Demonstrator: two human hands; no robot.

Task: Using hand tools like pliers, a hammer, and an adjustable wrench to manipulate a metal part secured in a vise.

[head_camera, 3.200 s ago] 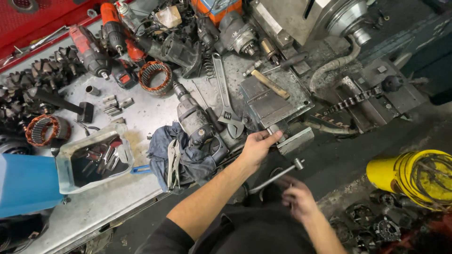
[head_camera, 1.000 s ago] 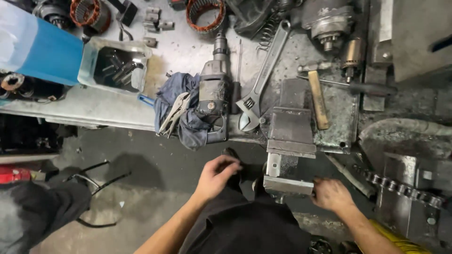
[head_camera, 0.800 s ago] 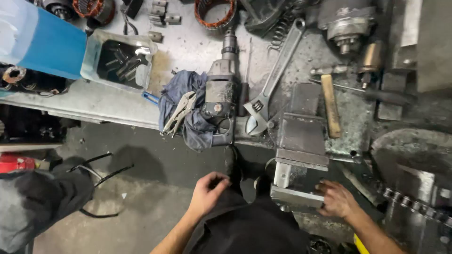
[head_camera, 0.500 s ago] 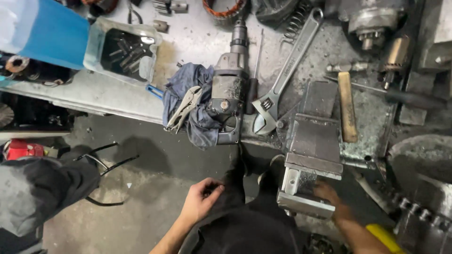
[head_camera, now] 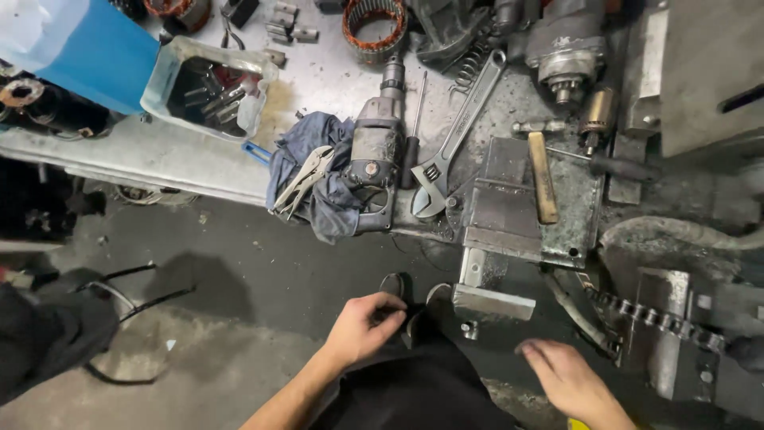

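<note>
**A:** Where are the hands?

**B:** Well apart. The left hand [head_camera: 364,325] is low, in front of the person's dark clothing. Its fingers curl over something dark there, but I cannot tell whether they actually grip it. The right hand [head_camera: 567,376] is flat and empty with its fingers spread, just below and to the right of the vise [head_camera: 500,215].

**A:** And the vise?

**B:** It sits at the edge of the counter [head_camera: 159,155], and its front steel block [head_camera: 492,301] hangs out over the floor, nearest the right hand.

**A:** How should it be handled?

**B:** I'd say with both hands, from underneath, since it looks heavy and greasy. Fingers should stay out of the gap behind the block. There's a chain [head_camera: 652,314] beside the right wrist, and an adjustable wrench [head_camera: 454,135], a drill [head_camera: 374,155] and a hammer [head_camera: 543,175] all lie close enough to snag.
</note>
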